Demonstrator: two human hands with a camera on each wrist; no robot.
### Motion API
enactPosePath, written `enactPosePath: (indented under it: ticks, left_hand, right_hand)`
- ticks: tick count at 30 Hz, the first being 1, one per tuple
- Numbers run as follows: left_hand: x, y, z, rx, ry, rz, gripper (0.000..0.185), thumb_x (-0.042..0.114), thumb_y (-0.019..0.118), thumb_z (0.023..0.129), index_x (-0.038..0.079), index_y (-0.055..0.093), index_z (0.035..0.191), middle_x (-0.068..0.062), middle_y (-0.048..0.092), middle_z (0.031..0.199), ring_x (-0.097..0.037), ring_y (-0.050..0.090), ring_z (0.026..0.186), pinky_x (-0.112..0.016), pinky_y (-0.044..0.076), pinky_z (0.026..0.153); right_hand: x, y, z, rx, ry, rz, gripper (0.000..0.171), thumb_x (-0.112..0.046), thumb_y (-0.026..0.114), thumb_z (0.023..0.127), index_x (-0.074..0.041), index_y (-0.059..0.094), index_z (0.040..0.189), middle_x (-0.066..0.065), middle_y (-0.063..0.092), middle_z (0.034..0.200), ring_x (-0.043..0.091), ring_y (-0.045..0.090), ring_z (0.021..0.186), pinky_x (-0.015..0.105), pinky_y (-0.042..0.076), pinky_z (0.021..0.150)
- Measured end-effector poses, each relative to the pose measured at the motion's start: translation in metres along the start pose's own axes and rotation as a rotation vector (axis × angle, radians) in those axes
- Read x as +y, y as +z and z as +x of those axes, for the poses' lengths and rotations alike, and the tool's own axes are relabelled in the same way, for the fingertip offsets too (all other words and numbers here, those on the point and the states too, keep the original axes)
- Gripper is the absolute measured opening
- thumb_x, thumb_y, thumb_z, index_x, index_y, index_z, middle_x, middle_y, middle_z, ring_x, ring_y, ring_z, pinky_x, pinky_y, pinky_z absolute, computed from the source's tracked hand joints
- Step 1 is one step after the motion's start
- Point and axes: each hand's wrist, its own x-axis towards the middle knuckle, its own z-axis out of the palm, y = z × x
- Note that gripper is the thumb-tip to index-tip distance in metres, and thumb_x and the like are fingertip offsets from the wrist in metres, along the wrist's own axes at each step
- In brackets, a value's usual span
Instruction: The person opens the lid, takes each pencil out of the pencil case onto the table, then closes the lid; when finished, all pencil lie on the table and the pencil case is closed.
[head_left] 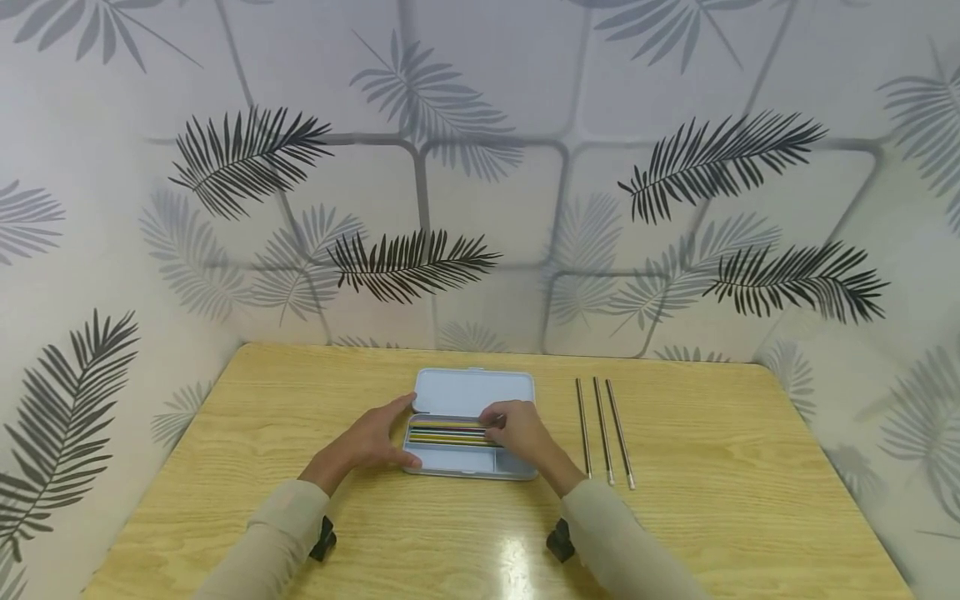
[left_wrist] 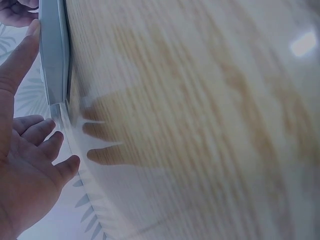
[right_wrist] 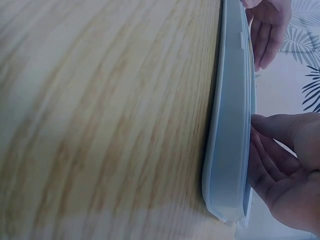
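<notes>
Head view: 3 metal rods (head_left: 602, 431) beside pencil case (head_left: 472, 392); left hand (head_left: 371, 442) open-fingered at its edge, right hand (head_left: 521, 432) grip unclear.

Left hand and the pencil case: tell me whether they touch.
Touching. In the head view the left hand rests against the left end of the open pencil case, thumb at its near corner; the left wrist view shows the thumb along its edge.

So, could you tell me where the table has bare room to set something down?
The table is bare right of the three rods, left of the left hand, and between the sleeves at the near edge. It is crowded mid-table: both hands at the open pencil case, right hand on the coloured pencils.
</notes>
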Motion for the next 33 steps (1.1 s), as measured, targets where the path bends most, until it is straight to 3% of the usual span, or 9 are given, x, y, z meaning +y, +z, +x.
enactPosePath:
  ticks: [8,14,33]
  left_hand:
    - [-0.001,0.000,0.002,-0.006,0.003,0.007,0.116,0.045,0.086,0.061,0.010,0.023,0.151,-0.013,0.028,0.156,-0.034,0.027,0.143,-0.049,0.027,0.117]
    - [0.001,-0.001,0.001,-0.005,0.003,-0.009,0.116,0.044,0.087,0.060,0.009,0.024,0.151,-0.013,0.029,0.155,-0.035,0.027,0.143,-0.049,0.027,0.117]
    - [0.000,0.000,0.003,-0.004,-0.019,-0.007,0.116,0.044,0.087,0.060,0.011,0.023,0.151,-0.012,0.029,0.156,-0.034,0.026,0.143,-0.049,0.027,0.117]
  right_hand:
    - [0.003,0.004,0.000,-0.013,-0.038,-0.065,0.016,0.001,0.071,0.078,-0.003,0.073,0.093,0.007,0.072,0.083,0.011,0.063,0.072,0.017,0.052,0.064]
    - [0.000,0.003,0.000,-0.019,-0.045,-0.105,0.014,0.001,0.073,0.077,-0.003,0.073,0.090,0.007,0.072,0.081,0.011,0.062,0.070,0.018,0.052,0.062]
    - [-0.016,-0.002,-0.001,-0.098,-0.002,-0.230,0.015,-0.001,0.070,0.081,-0.003,0.074,0.096,0.007,0.074,0.089,0.017,0.068,0.084,0.029,0.058,0.077]
